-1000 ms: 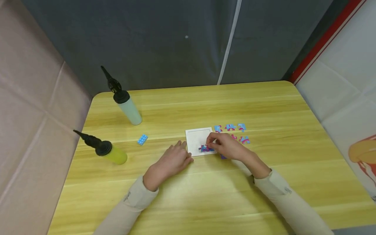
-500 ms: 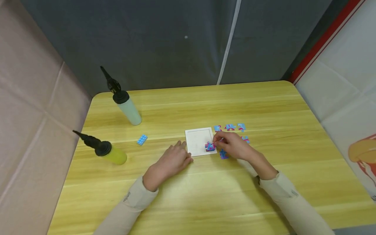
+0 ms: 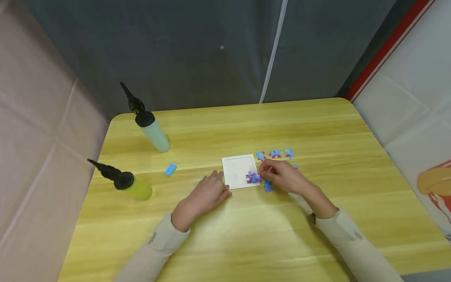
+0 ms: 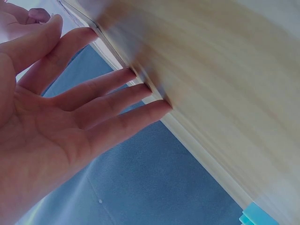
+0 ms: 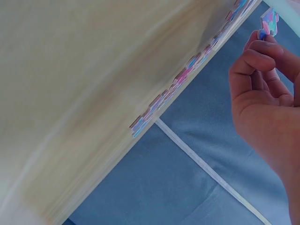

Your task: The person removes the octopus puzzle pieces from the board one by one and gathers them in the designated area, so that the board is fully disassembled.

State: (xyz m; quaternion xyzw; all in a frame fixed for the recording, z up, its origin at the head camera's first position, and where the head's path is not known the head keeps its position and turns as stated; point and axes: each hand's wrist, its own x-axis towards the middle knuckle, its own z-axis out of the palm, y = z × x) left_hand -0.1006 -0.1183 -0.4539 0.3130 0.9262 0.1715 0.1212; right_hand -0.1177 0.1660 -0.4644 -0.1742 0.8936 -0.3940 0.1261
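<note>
A jigsaw piece (image 5: 269,22) in pink, blue and white is pinched between the thumb and fingertip of my right hand (image 5: 262,79). In the head view, this hand (image 3: 283,176) holds the piece (image 3: 252,178) over the lower right part of a white square puzzle board (image 3: 237,168). My left hand (image 3: 208,194) lies at the board's left edge, its fingertips touching the edge and table. The left wrist view shows those fingers (image 4: 126,119) spread and nearly straight. A blue and purple piece (image 3: 268,186) lies just right of the board.
Several loose jigsaw pieces (image 3: 275,153) lie right of the board, some partly behind my right hand. A blue toy brick (image 3: 170,169) is left of it. Farther left, a pale green bottle (image 3: 156,135) and a yellow bottle (image 3: 140,188) with black tops stand on the wooden table (image 3: 218,125).
My right hand has moved to the right with the jigsaw piece, from the board's lower middle to its right edge. The left hand stays at the left edge.
</note>
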